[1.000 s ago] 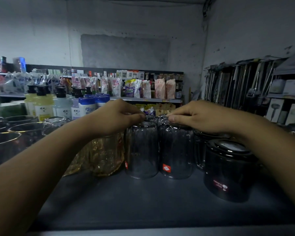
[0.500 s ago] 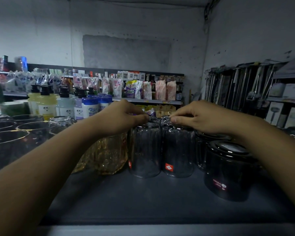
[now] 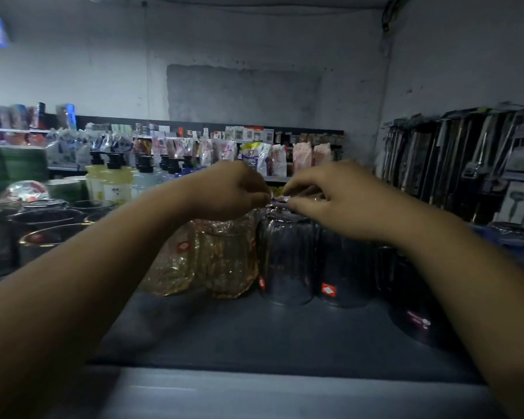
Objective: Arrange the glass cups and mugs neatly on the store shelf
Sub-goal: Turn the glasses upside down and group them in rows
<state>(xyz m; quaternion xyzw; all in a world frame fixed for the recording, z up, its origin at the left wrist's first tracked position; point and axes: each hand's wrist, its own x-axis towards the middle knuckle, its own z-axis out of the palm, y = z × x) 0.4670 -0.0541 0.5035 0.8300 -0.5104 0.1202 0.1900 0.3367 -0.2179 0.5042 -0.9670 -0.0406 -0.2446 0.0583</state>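
Note:
Two upturned clear ribbed glass cups stand side by side on the dark shelf point(image 3: 254, 337), the left cup point(image 3: 285, 261) and the right cup point(image 3: 342, 270), each with a red label. Left of them are two amber textured glass cups point(image 3: 227, 261). My left hand point(image 3: 233, 192) and my right hand point(image 3: 327, 198) hover at the top of the left clear cup. Their curled fingertips nearly meet there and pinch at its upturned base. Blur hides the exact contact.
A dark lidded jar point(image 3: 418, 313) stands at the right front, partly behind my right forearm. Wide glass bowls point(image 3: 49, 234) crowd the left. Behind are pump bottles point(image 3: 109, 182) and an aisle of packaged goods; hanging utensils point(image 3: 454, 164) fill the right.
My right hand has slid left off the right clear cup, so its fingertips now meet the left hand's above the left clear cup. The view has shifted a little.

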